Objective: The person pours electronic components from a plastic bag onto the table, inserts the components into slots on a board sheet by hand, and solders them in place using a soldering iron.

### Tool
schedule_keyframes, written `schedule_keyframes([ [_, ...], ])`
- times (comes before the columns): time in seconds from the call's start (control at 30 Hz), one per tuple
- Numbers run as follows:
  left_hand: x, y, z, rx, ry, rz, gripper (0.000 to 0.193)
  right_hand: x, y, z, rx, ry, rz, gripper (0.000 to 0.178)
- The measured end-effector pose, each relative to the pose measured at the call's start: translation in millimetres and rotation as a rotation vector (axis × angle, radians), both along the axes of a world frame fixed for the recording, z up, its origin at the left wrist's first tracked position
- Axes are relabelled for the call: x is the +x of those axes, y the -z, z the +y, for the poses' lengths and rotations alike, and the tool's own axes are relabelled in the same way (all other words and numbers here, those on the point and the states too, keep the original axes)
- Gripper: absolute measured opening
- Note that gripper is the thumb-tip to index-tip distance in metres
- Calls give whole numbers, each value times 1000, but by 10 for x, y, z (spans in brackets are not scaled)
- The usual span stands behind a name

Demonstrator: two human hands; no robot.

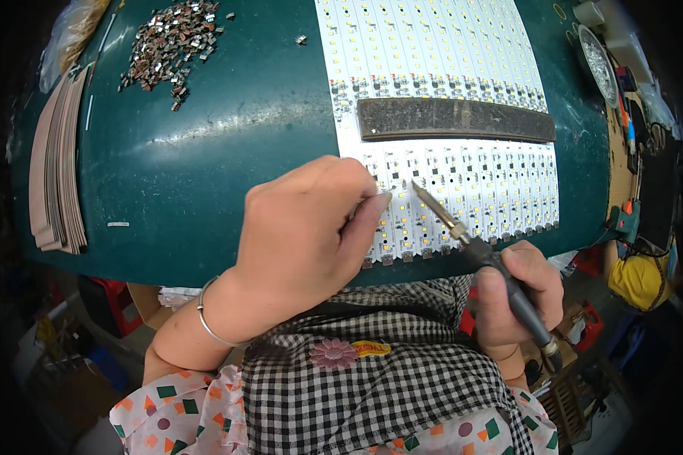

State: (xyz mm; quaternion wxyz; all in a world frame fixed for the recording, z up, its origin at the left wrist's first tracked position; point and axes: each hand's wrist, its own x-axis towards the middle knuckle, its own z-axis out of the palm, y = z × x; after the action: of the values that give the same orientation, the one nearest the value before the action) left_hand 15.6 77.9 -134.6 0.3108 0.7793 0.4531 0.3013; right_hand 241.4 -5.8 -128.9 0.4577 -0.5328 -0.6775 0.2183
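Note:
A panel of white LED circuit board strips (347, 142) lies on the green tabletop, with rows of yellow and black parts. Held in my right hand (525, 292) is a soldering iron (501, 274), its tip over the lower rows of the strips. My left hand (303, 220) is closed in a pinch just left of the tip, over the strips' left side. Whatever sits between its fingertips is too small or hidden to name. Across the panel rests a dark, flat bar (455, 120). Small brown connectors (387, 259) line the panel's near edge.
On the green table (182, 167), a heap of small metal connectors (173, 45) lies at the far left. A stack of long brownish strips (58, 167) stands along the left edge. A bowl of small bits (598, 67) and tools (628, 125) are at the right.

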Motion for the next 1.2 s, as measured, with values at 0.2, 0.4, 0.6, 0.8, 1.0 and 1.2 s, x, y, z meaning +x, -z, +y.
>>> schedule_keyframes([
  [0.2, -164, 22, 10, -137, -48, -116, 7, -28, 55, -50, -6, 113, 165, 34],
  [0.4, -125, 67, -32, -142, -51, -128, 8, -112, -10, 44, -79, -1, 72, 35],
  [0.6, -92, 64, -22, -43, -46, -40, 12, -139, 3, 57, -46, -63, 16, 40],
  [0.8, -84, 77, -16, 19, -43, -21, 13, -146, -23, 62, -36, -67, -16, 42],
  [1.0, -72, 79, 11, 35, -24, -5, 13, -155, -3, 63, -43, -64, 20, 43],
  [1.2, -43, 74, 10, 48, -21, -4, 11, -177, -63, 45, -76, -30, -4, 44],
])
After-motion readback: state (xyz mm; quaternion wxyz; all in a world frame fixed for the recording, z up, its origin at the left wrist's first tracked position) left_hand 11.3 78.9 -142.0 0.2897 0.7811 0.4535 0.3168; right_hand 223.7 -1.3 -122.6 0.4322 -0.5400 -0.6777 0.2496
